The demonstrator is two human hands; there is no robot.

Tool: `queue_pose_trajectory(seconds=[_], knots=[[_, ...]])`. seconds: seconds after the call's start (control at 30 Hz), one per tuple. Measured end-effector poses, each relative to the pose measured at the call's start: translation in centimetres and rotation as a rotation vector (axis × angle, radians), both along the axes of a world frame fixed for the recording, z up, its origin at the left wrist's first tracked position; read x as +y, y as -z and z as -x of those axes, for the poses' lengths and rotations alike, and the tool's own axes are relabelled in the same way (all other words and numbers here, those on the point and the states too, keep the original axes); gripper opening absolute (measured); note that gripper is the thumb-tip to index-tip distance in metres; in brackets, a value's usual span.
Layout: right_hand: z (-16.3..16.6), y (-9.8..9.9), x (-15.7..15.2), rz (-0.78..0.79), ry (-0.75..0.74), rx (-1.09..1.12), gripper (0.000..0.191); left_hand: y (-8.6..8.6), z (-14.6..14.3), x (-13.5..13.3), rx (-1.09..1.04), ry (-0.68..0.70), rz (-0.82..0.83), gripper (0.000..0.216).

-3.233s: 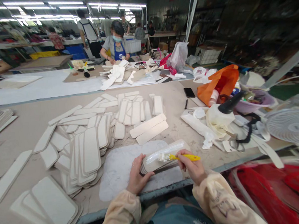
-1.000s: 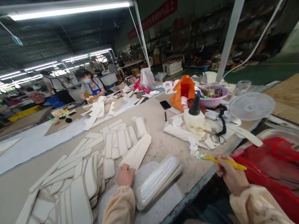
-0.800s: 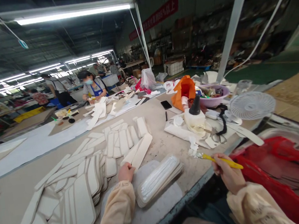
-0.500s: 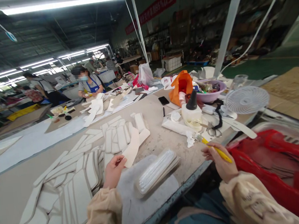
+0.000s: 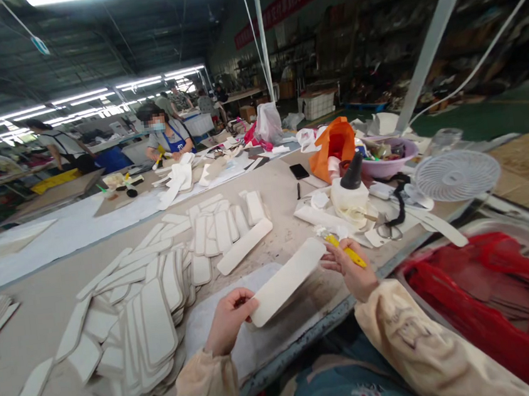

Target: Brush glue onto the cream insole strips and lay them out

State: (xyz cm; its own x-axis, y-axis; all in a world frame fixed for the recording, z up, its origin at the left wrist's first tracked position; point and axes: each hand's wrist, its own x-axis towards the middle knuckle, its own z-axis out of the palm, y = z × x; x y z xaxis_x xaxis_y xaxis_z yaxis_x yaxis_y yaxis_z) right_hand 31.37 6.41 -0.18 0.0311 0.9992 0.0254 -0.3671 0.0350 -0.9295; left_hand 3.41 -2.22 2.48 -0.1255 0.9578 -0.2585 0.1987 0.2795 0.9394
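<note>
Pinched between the thumb and fingers of my left hand is the near end of a long white rounded strip. The strip slants over the white sheet at the table edge and covers the glossy-topped stack there. My right hand grips a yellow-handled brush, its whitish head pointing away to the left. Fingertips of that hand are at the strip's far end; whether they touch it I cannot tell. Another pale strip lies just beyond, beside a large pile of similar pieces.
A white bottle with a black cone top, an orange bag, a purple basin and a white fan stand at the right. A red-lined crate sits beside the table. Across the table, a person works.
My left hand has drawn the strip off the pile, rightward over the glossy stack. My right hand, still with the brush, has come left to the strip's far end. The view has shifted slightly.
</note>
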Motion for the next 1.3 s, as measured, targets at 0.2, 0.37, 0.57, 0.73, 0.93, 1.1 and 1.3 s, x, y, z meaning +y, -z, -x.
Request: queue_pose_trajectory(seconds=[0.2,0.37,0.57,0.73,0.93,1.1,1.3], knots=[[0.6,1.7,1.9,-0.164,0.040,-0.476,0.037,2.8,0.9,0.9,0.116,-0.095,0.005,0.029],[0.9,3.9,2.9,-0.234,0.052,-0.900,0.026,5.6,1.9,1.3,0.257,-0.145,0.018,0.029],[1.2,5.1,3.4,-0.232,0.002,-1.107,0.019,6.5,2.0,1.1,0.396,-0.140,0.045,0.029],[1.2,5.5,3.8,-0.232,-0.018,-1.187,0.017,6.2,1.7,1.2,0.481,-0.126,0.056,0.029],[1.2,6.2,4.3,-0.192,-0.050,-1.255,0.017,6.7,1.6,1.1,0.498,-0.095,0.034,0.031],[1.2,6.4,4.4,-0.197,-0.051,-1.244,0.016,6.8,1.8,0.4,0.490,-0.067,0.000,0.039],[1.1,6.5,4.4,-0.184,-0.066,-1.262,0.017,6.6,1.8,0.1,0.543,-0.075,-0.013,0.039]])
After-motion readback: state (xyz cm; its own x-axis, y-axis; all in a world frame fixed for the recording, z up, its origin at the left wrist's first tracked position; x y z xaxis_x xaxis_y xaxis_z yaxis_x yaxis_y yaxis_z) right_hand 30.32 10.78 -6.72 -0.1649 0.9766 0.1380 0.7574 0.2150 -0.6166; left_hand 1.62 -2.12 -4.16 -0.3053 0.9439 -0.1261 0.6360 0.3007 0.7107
